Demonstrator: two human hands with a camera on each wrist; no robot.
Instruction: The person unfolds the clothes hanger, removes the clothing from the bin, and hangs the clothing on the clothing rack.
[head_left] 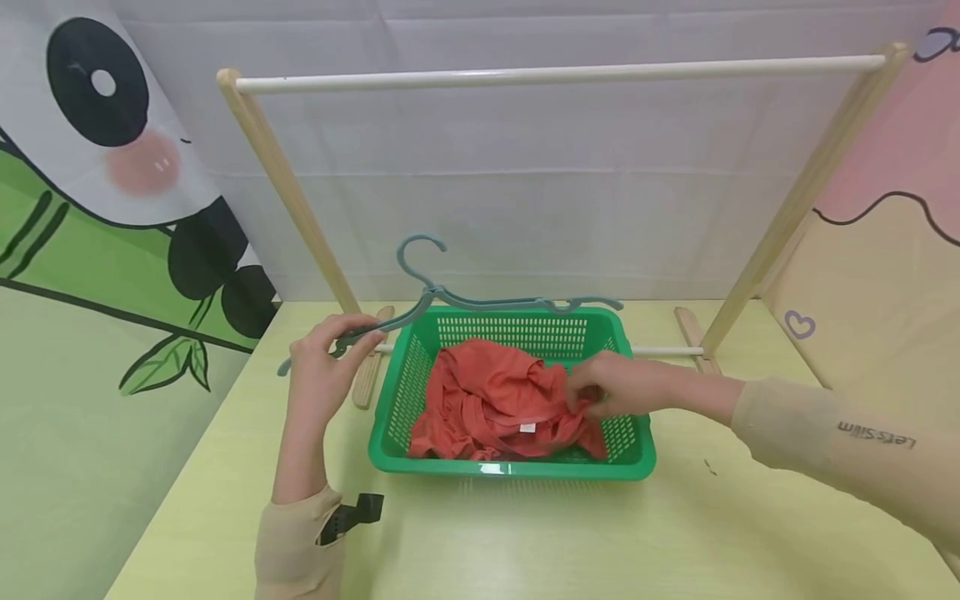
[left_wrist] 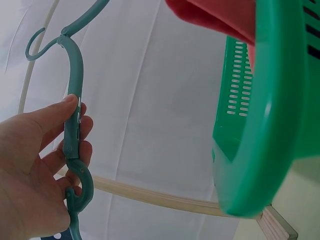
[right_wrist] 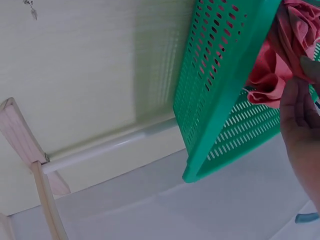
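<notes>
My left hand (head_left: 324, 358) grips one arm of a teal clothes hanger (head_left: 487, 304), thumb on one side and fingers curled behind it in the left wrist view. The hanger's hook points up, and its far arm reaches across the back of a green plastic basket (head_left: 513, 471). In the basket lies a crumpled red garment (head_left: 487, 383) with a small white label (head_left: 527, 427). At the basket's right side my right hand (head_left: 611, 385) pinches a fold of the garment between thumb and fingers, as the right wrist view shows (right_wrist: 302, 107).
A rack with a white top rail (head_left: 555, 77) and wooden uprights (head_left: 292, 192) stands behind the basket. Its low white bar (head_left: 663, 351) and wooden feet (head_left: 696, 337) rest on the pale yellow table (head_left: 525, 550). Printed cloth hangs around the table.
</notes>
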